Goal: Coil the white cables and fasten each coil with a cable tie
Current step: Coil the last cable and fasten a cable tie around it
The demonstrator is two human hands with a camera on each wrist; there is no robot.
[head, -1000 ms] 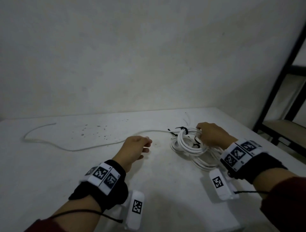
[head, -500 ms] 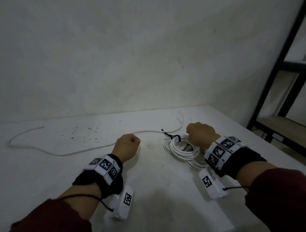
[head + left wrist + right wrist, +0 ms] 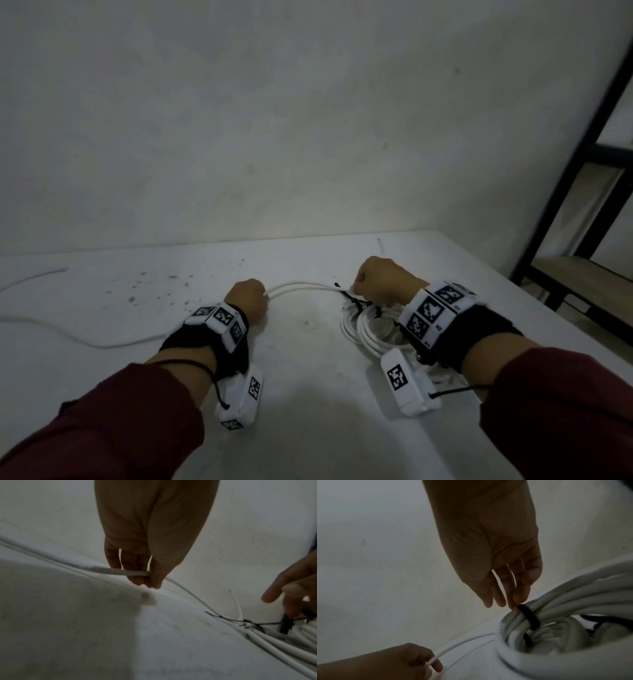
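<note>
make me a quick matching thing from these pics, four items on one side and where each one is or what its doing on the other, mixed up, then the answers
Things:
1. left hand
2. right hand
3. black cable tie
4. black rack

States or places:
A. wrapped around the bundled white coil
B. stands beyond the table's right edge
C. grips the loose white cable
D. fingers touch the coil at its tie

Pairs: 1-C, 2-D, 3-A, 4-B

Left hand (image 3: 249, 297) fisted, right hand (image 3: 383, 283) curled, both forearms extended
</note>
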